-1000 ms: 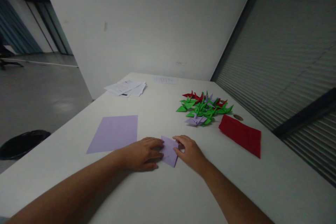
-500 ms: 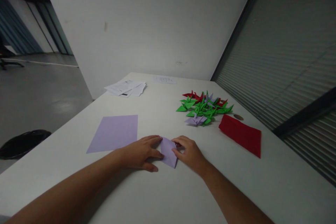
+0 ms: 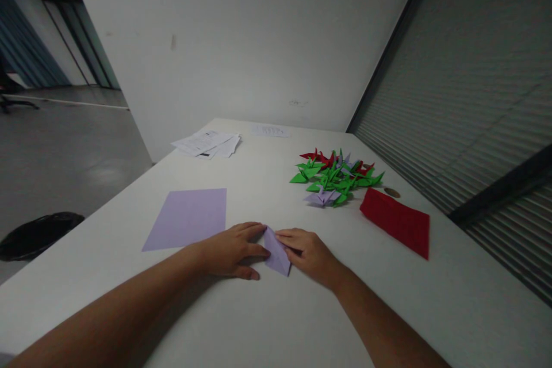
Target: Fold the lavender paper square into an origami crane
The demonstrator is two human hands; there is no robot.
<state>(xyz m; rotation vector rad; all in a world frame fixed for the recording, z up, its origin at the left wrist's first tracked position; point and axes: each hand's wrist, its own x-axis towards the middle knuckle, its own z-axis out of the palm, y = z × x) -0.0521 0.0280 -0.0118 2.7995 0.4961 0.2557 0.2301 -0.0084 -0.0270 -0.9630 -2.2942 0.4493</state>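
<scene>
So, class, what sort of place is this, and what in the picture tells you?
Probably an office or meeting room: printed sheets lie on a plain white table, and slatted blinds line the right side. A classroom can't be ruled out.

a pale wall (image 3: 233, 57) backs the white table (image 3: 267, 322), with slatted blinds (image 3: 466, 80) at right.

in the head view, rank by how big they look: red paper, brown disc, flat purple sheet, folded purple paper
Largest to smallest, by visible area:
1. flat purple sheet
2. red paper
3. folded purple paper, partly covered
4. brown disc, also farther from the camera
</scene>
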